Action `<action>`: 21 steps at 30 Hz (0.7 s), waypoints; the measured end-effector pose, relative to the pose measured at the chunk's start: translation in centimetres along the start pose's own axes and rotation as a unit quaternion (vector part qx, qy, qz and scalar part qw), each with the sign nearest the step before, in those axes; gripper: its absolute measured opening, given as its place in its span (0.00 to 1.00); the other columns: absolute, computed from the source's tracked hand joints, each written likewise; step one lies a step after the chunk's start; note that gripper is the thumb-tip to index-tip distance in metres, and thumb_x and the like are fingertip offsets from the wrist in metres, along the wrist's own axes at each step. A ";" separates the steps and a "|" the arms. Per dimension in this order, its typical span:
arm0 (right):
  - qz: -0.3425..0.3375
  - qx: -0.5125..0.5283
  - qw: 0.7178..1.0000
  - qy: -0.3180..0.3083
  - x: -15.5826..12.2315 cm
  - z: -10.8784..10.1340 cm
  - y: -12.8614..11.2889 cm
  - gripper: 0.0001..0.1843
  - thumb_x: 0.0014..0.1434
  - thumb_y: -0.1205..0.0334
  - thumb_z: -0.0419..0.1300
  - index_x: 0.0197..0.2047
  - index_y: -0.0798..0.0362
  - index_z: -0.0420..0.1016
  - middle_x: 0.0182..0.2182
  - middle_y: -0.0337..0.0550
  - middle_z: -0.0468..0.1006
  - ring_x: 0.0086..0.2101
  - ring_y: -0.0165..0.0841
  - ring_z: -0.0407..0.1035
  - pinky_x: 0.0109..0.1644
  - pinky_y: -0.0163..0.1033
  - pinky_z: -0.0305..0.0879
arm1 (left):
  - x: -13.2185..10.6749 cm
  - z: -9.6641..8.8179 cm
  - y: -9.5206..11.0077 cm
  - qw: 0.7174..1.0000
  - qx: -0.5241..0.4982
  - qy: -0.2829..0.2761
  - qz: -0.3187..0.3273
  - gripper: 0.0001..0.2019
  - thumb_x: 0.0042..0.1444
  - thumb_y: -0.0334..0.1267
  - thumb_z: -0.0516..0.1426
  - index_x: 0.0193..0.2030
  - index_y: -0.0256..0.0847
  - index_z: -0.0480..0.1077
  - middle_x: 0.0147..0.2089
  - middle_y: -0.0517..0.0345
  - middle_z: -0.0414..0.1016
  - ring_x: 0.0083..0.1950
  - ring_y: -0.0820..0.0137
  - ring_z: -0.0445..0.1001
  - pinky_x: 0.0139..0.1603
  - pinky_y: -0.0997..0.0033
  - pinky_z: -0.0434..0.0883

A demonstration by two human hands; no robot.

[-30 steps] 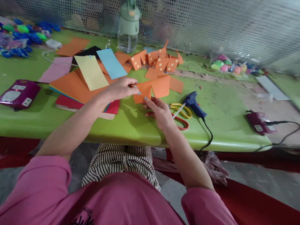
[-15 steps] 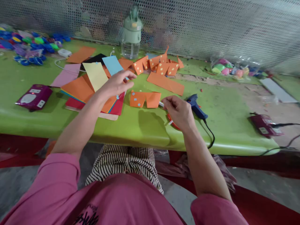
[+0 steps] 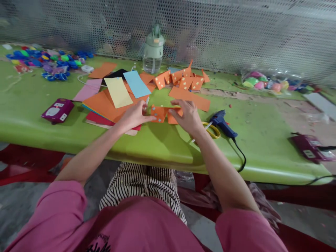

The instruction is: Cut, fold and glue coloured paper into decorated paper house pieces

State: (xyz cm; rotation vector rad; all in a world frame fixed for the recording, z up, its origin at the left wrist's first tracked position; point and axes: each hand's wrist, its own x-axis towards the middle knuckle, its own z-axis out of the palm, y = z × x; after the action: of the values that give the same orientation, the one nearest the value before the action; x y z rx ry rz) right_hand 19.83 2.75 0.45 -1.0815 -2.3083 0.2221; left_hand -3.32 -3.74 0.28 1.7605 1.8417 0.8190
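A folded orange paper piece (image 3: 158, 114) with small pale-blue squares stands on the green table in front of me. My right hand (image 3: 187, 115) is around its right part, thumb over the front and fingers at the upper edge. At its left end is my left hand (image 3: 138, 114), thumb stretched toward the lower left corner, the other fingers curled apart from the thumb. A small pale thing (image 3: 147, 100) shows by the left fingertips; whether they touch it I cannot tell. Right of my right wrist lie a yellow ring (image 3: 215, 132), a white stick (image 3: 209, 126) and a blue glue gun (image 3: 223, 124).
Coloured sheets, among them a yellow one (image 3: 118, 92), lie behind my left hand. Orange dotted pieces (image 3: 186, 83) and a water bottle (image 3: 153, 52) stand farther back. Purple power boxes (image 3: 57, 111) sit left and right. The glue gun's cord (image 3: 243, 154) hangs over the front edge.
My left hand has come down from above the sheets to the orange piece. My right hand has moved from the white stick to the piece's right part. The view has shifted slightly.
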 end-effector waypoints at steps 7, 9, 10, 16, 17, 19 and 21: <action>0.040 0.117 0.992 -0.027 1.8 1.5 0.1 0.07 0.61 0.61 0.60 0.41 0.50 0.78 0.40 0.46 0.84 0.41 0.40 0.76 0.50 0.47 0.69 | 0.1 2.0 0.7 0.988 -0.142 -0.054 -0.032 0.51 0.46 0.44 0.70 0.73 0.48 0.48 0.46 0.54 0.78 0.41 0.62 0.77 0.42 0.65 0.68; 0.058 0.163 0.985 0.028 1.6 1.4 0.2 0.07 0.61 0.59 0.60 0.41 0.51 0.77 0.40 0.45 0.84 0.41 0.38 0.76 0.49 0.45 0.69 | 0.2 2.4 1.0 0.964 -0.255 -0.042 -0.056 0.50 0.45 0.38 0.71 0.72 0.49 0.50 0.43 0.56 0.78 0.43 0.63 0.77 0.44 0.65 0.68; 0.069 0.184 0.979 0.058 1.4 1.4 0.2 0.08 0.61 0.58 0.60 0.41 0.51 0.76 0.40 0.45 0.83 0.40 0.37 0.76 0.49 0.44 0.69 | 0.3 2.6 1.2 0.944 -0.320 -0.037 -0.071 0.48 0.46 0.36 0.71 0.70 0.49 0.51 0.41 0.57 0.78 0.43 0.65 0.77 0.44 0.66 0.69; 0.106 0.267 0.946 0.148 0.5 1.5 -0.5 0.09 0.63 0.55 0.59 0.42 0.50 0.73 0.39 0.42 0.82 0.39 0.33 0.75 0.47 0.41 0.70 | 1.0 3.9 2.4 0.834 -0.534 -0.043 -0.129 0.17 0.46 0.28 0.69 0.42 0.38 0.70 0.36 0.58 0.76 0.37 0.74 0.73 0.40 0.71 0.67; 0.105 0.271 0.945 0.151 0.4 1.6 -0.7 0.08 0.63 0.55 0.59 0.41 0.50 0.73 0.39 0.42 0.81 0.39 0.33 0.74 0.47 0.41 0.70 | 1.1 4.0 2.5 0.830 -0.541 -0.048 -0.126 0.15 0.46 0.28 0.69 0.39 0.37 0.71 0.35 0.58 0.76 0.36 0.75 0.72 0.39 0.71 0.67; 0.099 0.271 0.946 0.148 0.3 1.7 -1.0 0.07 0.63 0.55 0.59 0.41 0.49 0.73 0.40 0.41 0.81 0.40 0.33 0.74 0.49 0.42 0.69 | 1.1 4.0 2.6 0.829 -0.544 -0.045 -0.120 0.13 0.45 0.30 0.69 0.37 0.36 0.74 0.35 0.58 0.76 0.35 0.75 0.71 0.37 0.72 0.66; 0.091 0.274 0.947 0.141 0.2 1.8 -1.2 0.07 0.63 0.55 0.60 0.41 0.49 0.73 0.39 0.41 0.81 0.40 0.33 0.74 0.49 0.43 0.69 | 1.0 3.9 2.6 0.834 -0.538 -0.034 -0.117 0.12 0.46 0.33 0.69 0.38 0.36 0.76 0.35 0.57 0.77 0.36 0.75 0.71 0.37 0.72 0.65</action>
State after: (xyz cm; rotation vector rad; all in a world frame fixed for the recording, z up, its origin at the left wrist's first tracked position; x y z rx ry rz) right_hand 17.92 2.25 -0.44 -0.9568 -1.7396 0.6885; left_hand 1.15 -2.28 -0.64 0.7947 1.0819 1.3011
